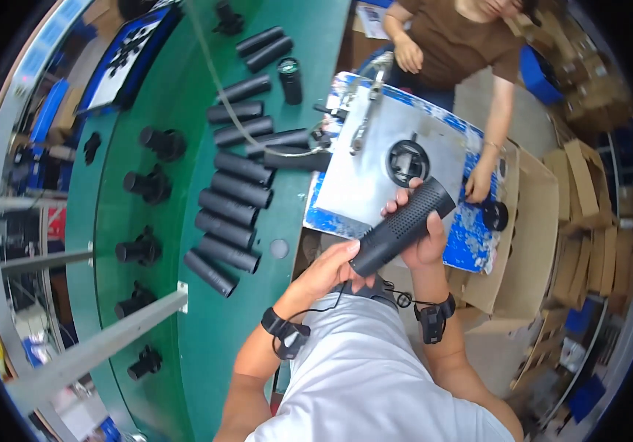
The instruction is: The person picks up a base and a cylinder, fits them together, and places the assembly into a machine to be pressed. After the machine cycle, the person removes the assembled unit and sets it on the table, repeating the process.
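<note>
A black cylindrical tube (403,227) with rows of small holes is held tilted in front of my body, its wider end up and to the right. My left hand (329,267) is closed around its lower left end. My right hand (425,243) grips it near the upper end, fingers wrapped behind and thumb along the side. Just beyond the tube, a black ring-shaped part (408,163) sits on a metal plate (445,158) over a worn blue-and-white stand. Both wrists wear black strapped devices.
Several similar black tubes (226,219) lie on the green table (268,361) to my left. Black flanged fittings (147,184) line a green strip beyond. Across the stand, another person's hand (481,180) is near a round black part (495,215). An open cardboard box (534,228) stands right.
</note>
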Demonstrator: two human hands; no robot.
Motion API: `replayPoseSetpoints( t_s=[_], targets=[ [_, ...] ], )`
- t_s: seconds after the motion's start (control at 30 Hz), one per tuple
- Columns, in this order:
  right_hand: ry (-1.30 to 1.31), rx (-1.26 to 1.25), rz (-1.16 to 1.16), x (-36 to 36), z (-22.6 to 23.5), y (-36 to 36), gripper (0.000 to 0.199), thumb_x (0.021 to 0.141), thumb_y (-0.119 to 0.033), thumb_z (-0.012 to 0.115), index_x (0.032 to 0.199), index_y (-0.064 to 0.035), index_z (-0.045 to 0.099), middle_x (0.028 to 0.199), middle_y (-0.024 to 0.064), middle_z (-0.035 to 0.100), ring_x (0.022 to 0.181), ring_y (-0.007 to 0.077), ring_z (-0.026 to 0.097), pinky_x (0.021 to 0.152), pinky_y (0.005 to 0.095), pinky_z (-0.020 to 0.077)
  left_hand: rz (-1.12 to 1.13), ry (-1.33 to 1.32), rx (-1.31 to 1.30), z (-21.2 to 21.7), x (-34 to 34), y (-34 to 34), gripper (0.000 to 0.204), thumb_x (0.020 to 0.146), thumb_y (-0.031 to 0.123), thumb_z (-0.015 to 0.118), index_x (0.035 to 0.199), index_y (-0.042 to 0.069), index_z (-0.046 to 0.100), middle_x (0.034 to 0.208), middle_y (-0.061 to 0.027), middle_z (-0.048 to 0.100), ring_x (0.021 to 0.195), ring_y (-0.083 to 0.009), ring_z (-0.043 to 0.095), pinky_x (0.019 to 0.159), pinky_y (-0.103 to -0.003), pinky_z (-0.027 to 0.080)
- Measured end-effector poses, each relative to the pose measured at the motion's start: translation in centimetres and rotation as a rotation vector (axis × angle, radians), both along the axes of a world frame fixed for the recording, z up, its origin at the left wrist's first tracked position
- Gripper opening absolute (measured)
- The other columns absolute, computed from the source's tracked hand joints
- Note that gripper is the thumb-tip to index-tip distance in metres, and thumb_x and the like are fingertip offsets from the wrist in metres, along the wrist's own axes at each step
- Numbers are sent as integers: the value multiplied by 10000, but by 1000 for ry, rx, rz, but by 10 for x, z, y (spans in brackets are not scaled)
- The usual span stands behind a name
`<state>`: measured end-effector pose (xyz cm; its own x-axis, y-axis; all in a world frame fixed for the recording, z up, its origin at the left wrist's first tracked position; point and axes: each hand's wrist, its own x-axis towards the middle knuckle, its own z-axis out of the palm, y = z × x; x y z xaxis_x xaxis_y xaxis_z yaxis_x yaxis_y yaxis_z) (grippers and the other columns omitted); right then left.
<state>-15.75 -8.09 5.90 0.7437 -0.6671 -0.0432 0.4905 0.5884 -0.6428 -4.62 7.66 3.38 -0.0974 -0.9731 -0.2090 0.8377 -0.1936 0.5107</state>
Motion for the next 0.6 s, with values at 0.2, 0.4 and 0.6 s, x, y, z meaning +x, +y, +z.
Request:
replayPoseSetpoints(
  t_s=[0.2,0.4,0.6],
  targets=[
    [1078,-1006,-416,-40,39,-74,799,728,-230,781,1393,-78,364,1078,146,624,931,283,647,818,397,528,256,-1357,10,12,9,-75,303,913,250,571,1093,6,587,915,-174,645,732,-315,663,630,-396,511],
    [1775,-1272,-127,6,1,-136,1078,601,-486,841,1447,-110,290,1146,272,621,1035,414,625,838,457,518,237,-2004,-366,-25,34,-160,363,795,222,674,1096,36,593,1053,-142,613,729,-309,675,633,-424,542],
    [1963,-1376,-86,49,-14,-126,1109,578,-302,872,1472,-143,235,1210,264,544,997,460,620,846,483,530,-198,-2192,-515,-47,47,-175,329,815,327,668,1022,82,597,976,-84,623,749,-283,687,627,-407,548]
  ],
)
